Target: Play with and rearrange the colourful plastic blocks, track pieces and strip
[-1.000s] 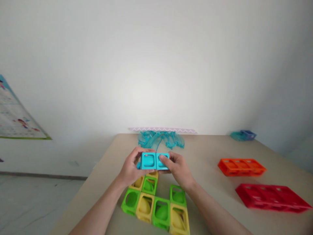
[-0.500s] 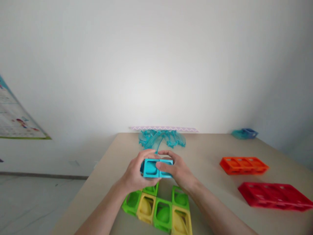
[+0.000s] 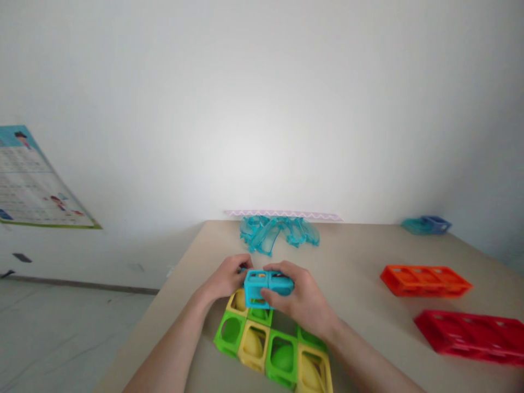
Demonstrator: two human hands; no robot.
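Note:
A cyan two-cell block (image 3: 262,284) is held just above the far end of a flat cluster of green and yellow hollow blocks (image 3: 270,349) on the beige table (image 3: 360,273). My left hand (image 3: 225,278) grips the block's left end with curled fingers. My right hand (image 3: 298,300) wraps over its right end and front, thumb pressing the near face. The block's underside touches or nearly touches the yellow and green cells below it; I cannot tell which.
A pile of clear turquoise curved pieces (image 3: 278,232) lies at the table's far edge by the white wall. An orange tray-like block (image 3: 426,279) and a red one (image 3: 475,335) lie at the right. A small blue piece (image 3: 428,224) sits far right. A poster (image 3: 36,185) hangs left.
Both hands have brought the cyan block down and nearer, onto the far end of the green and yellow cluster. My right hand now covers more of it. The view has shifted slightly left.

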